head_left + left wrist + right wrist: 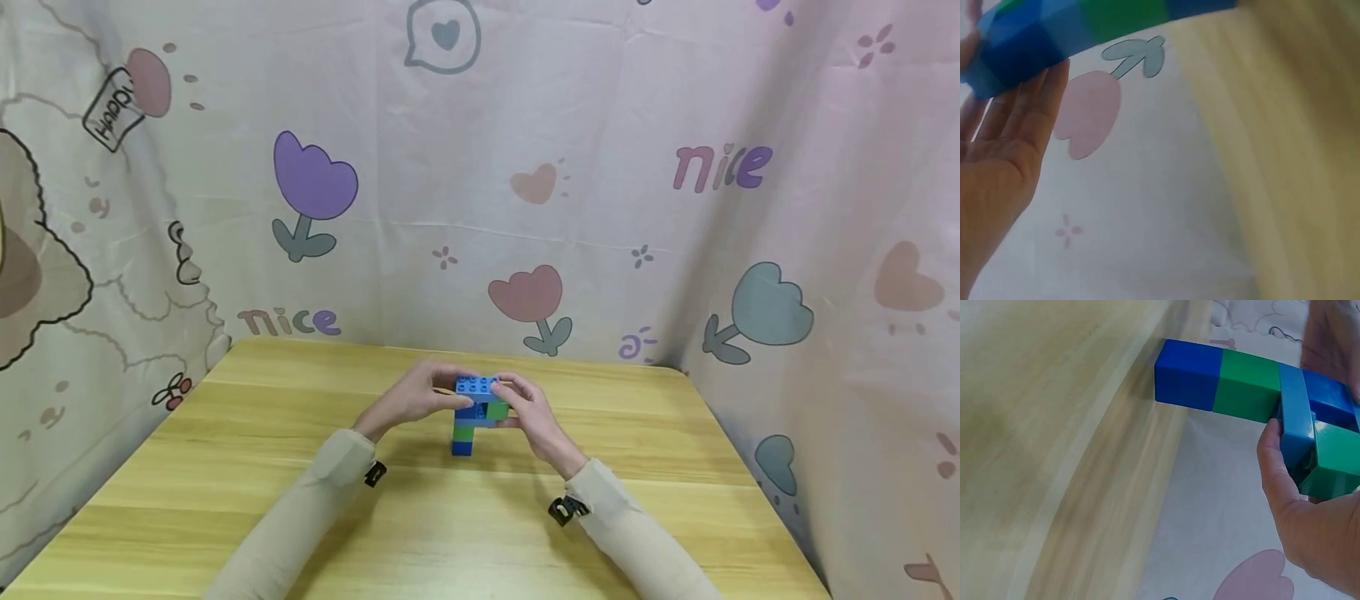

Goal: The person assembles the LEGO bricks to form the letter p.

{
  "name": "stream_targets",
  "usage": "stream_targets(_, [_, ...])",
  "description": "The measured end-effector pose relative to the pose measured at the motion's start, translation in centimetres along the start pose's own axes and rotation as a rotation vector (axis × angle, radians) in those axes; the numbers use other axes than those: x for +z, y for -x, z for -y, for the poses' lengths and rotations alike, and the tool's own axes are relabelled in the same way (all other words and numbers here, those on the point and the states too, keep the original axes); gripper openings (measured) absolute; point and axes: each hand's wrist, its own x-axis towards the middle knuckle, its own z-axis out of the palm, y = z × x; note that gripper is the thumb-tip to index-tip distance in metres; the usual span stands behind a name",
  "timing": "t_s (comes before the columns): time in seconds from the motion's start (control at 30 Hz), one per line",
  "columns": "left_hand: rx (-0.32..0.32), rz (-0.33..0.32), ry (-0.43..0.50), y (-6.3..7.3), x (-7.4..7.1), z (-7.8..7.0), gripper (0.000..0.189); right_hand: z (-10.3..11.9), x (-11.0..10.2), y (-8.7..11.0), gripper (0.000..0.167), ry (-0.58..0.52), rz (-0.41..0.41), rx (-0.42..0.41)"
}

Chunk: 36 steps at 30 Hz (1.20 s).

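A structure of toy building blocks point(463, 433) rises above the table in the head view. Its stem is a dark blue block point(1188, 375) under a green block point(1247, 384). A wider light blue block point(1297, 412) lies across that stem, bearing a dark blue block and another green block point(1338, 456) side by side. A studded light blue block point(477, 385) caps them. My left hand point(414, 396) grips the upper left end, thumb in front and fingers behind. My right hand point(536, 417) holds the right end, one digit below the lower light blue block.
A wooden table point(465, 533) lies beneath both forearms. Behind it hangs a pale curtain point(420, 275) printed with flowers, hearts and words; it also runs along the left and right sides. Small black clips point(561, 510) sit at the sleeve cuffs.
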Motion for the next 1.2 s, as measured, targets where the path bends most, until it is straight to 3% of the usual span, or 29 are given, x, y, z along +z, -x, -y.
stream_targets(0.23, [-0.093, -0.011, 0.066, 1.0, 0.9, 2.5, 0.045, -0.7, 0.0, -0.2, 0.043, 0.008, -0.010, 0.003])
stream_targets(0.5, [-0.177, -0.057, 0.105, 0.7, 1.4, 3.4, 0.061, -1.4, -0.5, -0.5, 0.050, -0.005, 0.018, -0.013])
stream_targets(0.67, [-0.213, -0.104, 0.218, 0.4, 1.6, 3.7, 0.070, -1.8, -0.8, -0.8, 0.063, -0.016, 0.020, -0.020])
stream_targets(0.8, [-0.251, -0.164, 0.291, -0.1, 1.8, 3.8, 0.070, -2.0, -0.8, -1.4, 0.064, -0.093, -0.001, -0.006])
stream_targets(0.93, [-0.279, -0.232, 0.303, -0.6, 2.1, 4.1, 0.065, -2.4, -0.9, -2.1, 0.057, -0.165, -0.023, 0.024])
stream_targets(1.07, [-0.284, -0.258, 0.297, -1.2, 2.4, 4.3, 0.058, -2.8, -1.0, -2.7, 0.052, -0.186, -0.036, 0.082])
stream_targets(1.2, [-0.330, -0.268, 0.339, -1.7, 2.7, 4.8, 0.056, -3.1, -1.2, -3.2, 0.051, -0.164, -0.040, 0.128])
